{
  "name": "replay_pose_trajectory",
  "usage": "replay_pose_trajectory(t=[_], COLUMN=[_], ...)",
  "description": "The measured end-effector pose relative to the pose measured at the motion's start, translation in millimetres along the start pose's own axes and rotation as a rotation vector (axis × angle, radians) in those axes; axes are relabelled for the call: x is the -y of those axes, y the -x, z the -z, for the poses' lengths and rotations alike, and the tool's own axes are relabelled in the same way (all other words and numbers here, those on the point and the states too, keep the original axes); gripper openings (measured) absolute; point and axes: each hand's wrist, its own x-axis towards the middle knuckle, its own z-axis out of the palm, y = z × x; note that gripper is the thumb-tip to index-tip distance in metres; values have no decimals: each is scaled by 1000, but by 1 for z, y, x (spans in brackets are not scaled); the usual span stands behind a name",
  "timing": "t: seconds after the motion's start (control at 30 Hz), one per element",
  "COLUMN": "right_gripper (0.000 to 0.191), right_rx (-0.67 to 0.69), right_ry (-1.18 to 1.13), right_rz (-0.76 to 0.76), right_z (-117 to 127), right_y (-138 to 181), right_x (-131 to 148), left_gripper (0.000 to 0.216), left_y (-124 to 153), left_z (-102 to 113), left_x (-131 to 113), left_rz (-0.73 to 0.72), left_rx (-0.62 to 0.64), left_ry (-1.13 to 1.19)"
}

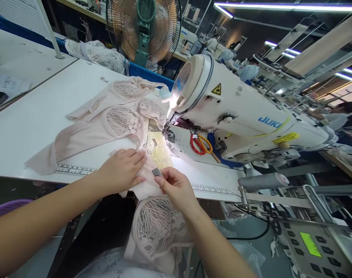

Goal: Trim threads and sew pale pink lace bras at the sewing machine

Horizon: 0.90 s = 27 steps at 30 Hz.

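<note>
My left hand (122, 170) lies flat on the pale pink fabric of a lace bra (148, 175) at the table's front edge, fingers stretched out. My right hand (177, 189) pinches a small flat grey piece (156, 172) between thumb and forefinger, over that same fabric. One lace cup (154, 222) hangs below the edge toward my lap. More pale pink lace bras (121, 119) lie on the table to the left, reaching up to the needle area of the sewing machine (231, 100). A yellowish plate (157, 150) shows beside the presser foot.
Red-handled and orange-handled scissors (199, 143) rest by the machine's base. A ruler strip (74, 169) runs along the table's front edge. Behind stand a large fan (144, 31) and a heap of white lace (102, 56). A grey roll (263, 181) and a control panel (315, 247) are at the right.
</note>
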Motion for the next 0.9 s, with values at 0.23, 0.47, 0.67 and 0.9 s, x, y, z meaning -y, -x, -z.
replay_pose_trajectory(t=[0.23, 0.47, 0.67, 0.9], right_gripper=[20, 24, 24, 22], right_rx=[-214, -127, -106, -66], right_ry=[615, 1087, 1163, 1253], right_rz=[357, 328, 307, 325], right_z=[-9, -31, -35, -32], right_y=[-36, -66, -67, -62], right_x=[16, 25, 25, 28], left_gripper=[50, 46, 46, 48], left_y=[2, 2, 0, 1], left_z=[-4, -5, -7, -3], left_x=[4, 7, 6, 5], left_rz=[23, 45, 50, 53], left_rx=[-67, -63, -109, -70], left_ry=[35, 77, 74, 53])
